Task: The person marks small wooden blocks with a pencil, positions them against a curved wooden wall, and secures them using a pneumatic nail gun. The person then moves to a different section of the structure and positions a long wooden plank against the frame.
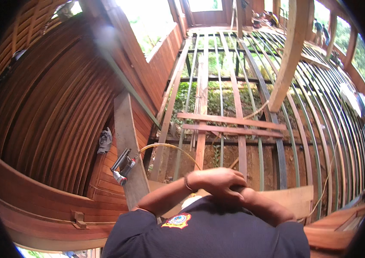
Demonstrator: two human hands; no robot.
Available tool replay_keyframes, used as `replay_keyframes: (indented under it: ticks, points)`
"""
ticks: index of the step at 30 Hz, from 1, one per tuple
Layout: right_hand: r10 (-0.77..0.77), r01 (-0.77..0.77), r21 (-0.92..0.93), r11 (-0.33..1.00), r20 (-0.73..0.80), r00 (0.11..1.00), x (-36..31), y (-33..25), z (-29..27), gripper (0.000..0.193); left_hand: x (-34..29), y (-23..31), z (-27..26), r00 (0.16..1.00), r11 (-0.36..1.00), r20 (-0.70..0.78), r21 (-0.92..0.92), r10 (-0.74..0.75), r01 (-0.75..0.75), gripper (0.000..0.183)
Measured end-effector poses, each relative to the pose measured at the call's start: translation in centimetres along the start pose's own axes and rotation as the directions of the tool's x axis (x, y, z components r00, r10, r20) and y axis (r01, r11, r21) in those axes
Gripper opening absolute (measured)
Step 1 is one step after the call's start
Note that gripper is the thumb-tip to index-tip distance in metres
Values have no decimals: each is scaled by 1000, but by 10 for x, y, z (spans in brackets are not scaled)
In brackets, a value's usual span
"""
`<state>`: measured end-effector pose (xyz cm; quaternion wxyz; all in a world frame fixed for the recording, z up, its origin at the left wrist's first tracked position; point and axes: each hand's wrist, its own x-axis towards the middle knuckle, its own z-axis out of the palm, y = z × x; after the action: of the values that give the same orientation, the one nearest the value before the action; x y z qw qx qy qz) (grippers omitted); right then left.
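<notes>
An open floor frame of long parallel joists carries two reddish boards, the farther one and the nearer one, laid crosswise almost parallel, a narrow gap between them. Toward the frame's near edge, a pale board also lies across joists. At the frame's left edge, a wide grey-brown plank bears a nail gun overlapping its left edge; a yellow hose passes over its right edge.

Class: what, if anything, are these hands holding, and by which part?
Nothing is visibly held: the left hand lies over the right hand, which is mostly hidden, so its grip cannot be told.
</notes>
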<state>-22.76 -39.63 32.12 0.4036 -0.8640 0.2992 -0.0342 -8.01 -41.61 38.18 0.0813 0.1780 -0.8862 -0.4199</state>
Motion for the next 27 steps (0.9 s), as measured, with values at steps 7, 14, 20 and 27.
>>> replay_keyframes:
  ticks: [7, 14, 20, 27]
  points:
    - [-121, 99, -468, 878, -17, 992, -3, -31, 8, 25, -33, 3, -26, 993, 994, -112, 103, -29, 41, 53]
    - [-2, 19, -380, 925, 46, 999, 10, -39, 22, 30, -41, 5, -22, 995, 998, -69, 8, -69, 70, 56]
    - [-187, 198, -284, 938, 66, 980, 19, -35, 21, 28, -42, -5, -14, 996, 995, -85, -99, -39, 31, 49]
    - [-157, 153, -201, 968, -6, 988, 18, -31, 7, 35, -54, -7, -30, 939, 937, -225, 174, -262, 303, 49]
